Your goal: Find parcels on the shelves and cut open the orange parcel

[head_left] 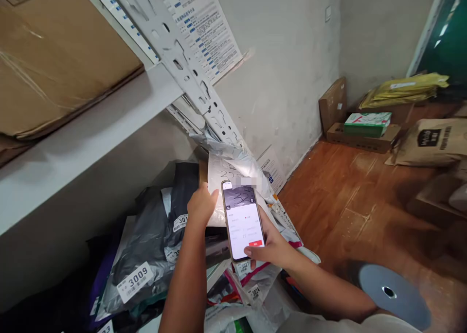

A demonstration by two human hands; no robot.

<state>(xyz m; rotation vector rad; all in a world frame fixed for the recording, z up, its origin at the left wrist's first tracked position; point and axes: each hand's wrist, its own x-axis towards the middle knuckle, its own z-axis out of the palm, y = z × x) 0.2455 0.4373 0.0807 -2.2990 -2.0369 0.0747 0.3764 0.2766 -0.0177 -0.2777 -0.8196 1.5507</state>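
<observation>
- Right hand [272, 243]: fingers closed round phone [244, 226], thumb over lower screen beside the red button.
- Phone: upright, slightly tilted, screen to camera; dark strip at top shows handwriting, page below is white.
- Left hand [202, 205]: at left edge of white parcel [217, 214], thumb against it; other fingers partly hidden, can't tell if gripping.
- White parcel: stands behind phone, handwritten number on it, partly covered.
- Dark parcels left of it: black parcel [186, 184], then grey parcel [136, 248] with label 3009 [135, 282].
- Below phone: label 3027 [243, 269], label 3024 [254, 292], both on plastic parcels.
- White shelf [91, 143]: above left, cardboard box [69, 56] on it up to near its right corner, by perforated post [197, 80].
- Printed sheet [207, 36] on wall behind post.
- Floor [328, 187], far edge by wall: green-and-white box [368, 124] on flat carton [365, 138], yellow packages [401, 91] behind, brown bag [434, 141] to the right.
- Grey disc [396, 294]: lower right, near right forearm in view.
</observation>
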